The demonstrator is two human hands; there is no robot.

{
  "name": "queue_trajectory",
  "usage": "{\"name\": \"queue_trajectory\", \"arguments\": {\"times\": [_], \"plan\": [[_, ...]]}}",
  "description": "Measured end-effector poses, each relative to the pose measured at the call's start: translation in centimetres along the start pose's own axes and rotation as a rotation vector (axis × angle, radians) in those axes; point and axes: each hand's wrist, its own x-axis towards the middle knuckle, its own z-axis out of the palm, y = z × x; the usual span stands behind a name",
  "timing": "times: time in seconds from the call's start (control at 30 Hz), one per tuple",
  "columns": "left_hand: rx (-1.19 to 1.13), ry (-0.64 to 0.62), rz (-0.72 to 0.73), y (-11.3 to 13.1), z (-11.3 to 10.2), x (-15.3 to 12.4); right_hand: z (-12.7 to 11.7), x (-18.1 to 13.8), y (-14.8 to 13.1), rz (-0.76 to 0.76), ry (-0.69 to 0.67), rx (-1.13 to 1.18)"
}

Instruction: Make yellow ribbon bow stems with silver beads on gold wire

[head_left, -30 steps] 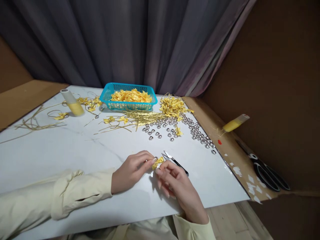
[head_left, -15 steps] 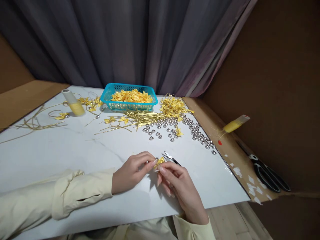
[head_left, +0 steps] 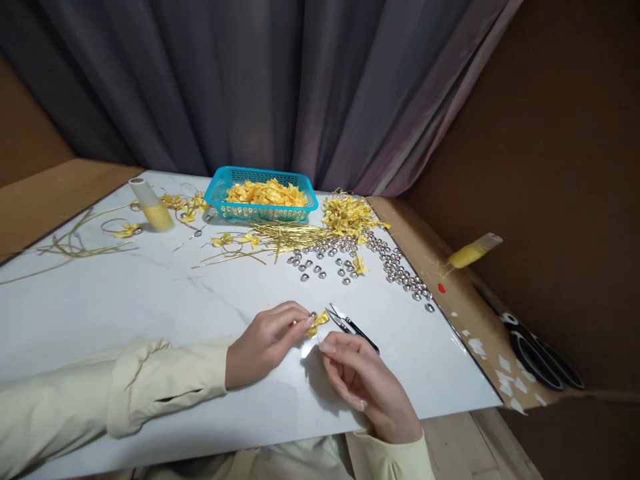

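In the lower middle of the frame, the left hand (head_left: 265, 347) has its grip pinched closely, thumb against forefinger, on a small shiny yellow fabric bow (head_left: 318, 324) with a round silver bead (head_left: 313, 315) at its upper edge. The bow is above the white marble-patterned tabletop (head_left: 175, 307). Just below and to its right, the right hand (head_left: 367, 380) has thumb and forefinger tips pressed together on a thin pale strand (head_left: 319, 338) that reaches up to the bow; its other fingers curl loosely. Right of the bow lie small black-handled metal snips (head_left: 357, 331), blades apart. In the upper middle stands a blue perforated plastic basket (head_left: 267, 214) of yellow bows (head_left: 267, 193).
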Motion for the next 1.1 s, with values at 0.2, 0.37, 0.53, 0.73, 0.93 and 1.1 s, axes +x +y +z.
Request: {"name": "queue_trajectory", "arguments": {"times": [0.2, 0.37, 0.53, 0.73, 0.93, 1.1], "plan": [[0.005, 0.003, 0.014, 0.0, 0.0, -0.2, 0.4, 0.1, 0.3, 0.014, 0.094, -0.196], [-0.008, -0.004, -0.018, -0.1, 0.1, -0.1, 0.3, 0.1, 0.7, -0.263, 0.292, -0.295], [-0.017, -0.013, -0.036, -0.2, 0.1, -0.1, 0.5, -0.2, 0.6, -0.378, 0.338, -0.164], [-0.017, -0.013, -0.031, -0.2, 0.1, -0.2, 0.8, 0.1, 1.0, -0.329, 0.373, 0.063], [-0.008, -0.026, -0.012, -0.2, 0.0, -0.2, 0.6, 0.3, 1.0, -0.264, 0.317, 0.117], [0.003, -0.018, -0.002, -0.1, 0.1, -0.2, 1.2, 0.0, 0.5, -0.347, 0.432, 0.011]]}}
